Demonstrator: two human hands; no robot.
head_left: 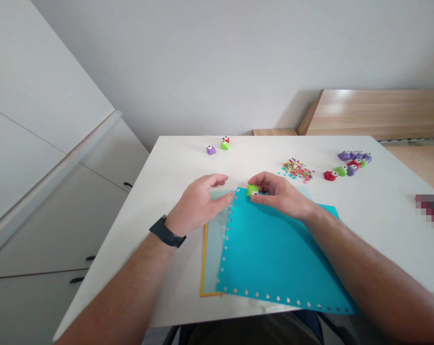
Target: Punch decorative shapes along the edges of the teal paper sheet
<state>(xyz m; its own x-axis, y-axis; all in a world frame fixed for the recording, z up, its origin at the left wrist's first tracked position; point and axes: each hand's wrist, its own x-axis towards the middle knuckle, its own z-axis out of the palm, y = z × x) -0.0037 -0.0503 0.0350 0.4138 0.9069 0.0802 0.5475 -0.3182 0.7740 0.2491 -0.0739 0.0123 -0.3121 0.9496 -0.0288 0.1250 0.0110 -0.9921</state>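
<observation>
Head view: right hand [283, 195] has its fingers clamped on a green punch [252, 190] at the turquoise sheet's [274, 254] far edge, mid-desk [382, 211]. Left hand [197, 203] lies flat, fingers loosely spread, on the pale sheet [213, 254]. Confetti [297, 170] and spare punches [349, 164] sit behind, toward the far right corner.

Free tabletop [141, 211] left of teal sheet [274, 254]

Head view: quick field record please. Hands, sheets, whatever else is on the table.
left hand: open, flat on pale blue sheet, fingertips at the turquoise sheet edge
right hand: pinches green punch at turquoise sheet's far corner
turquoise sheet: topmost, holes punched along left and near edges
underneath: pale blue sheet, then yellow sheet
table: white; confetti pile, punch cluster right, small punches far side
</observation>
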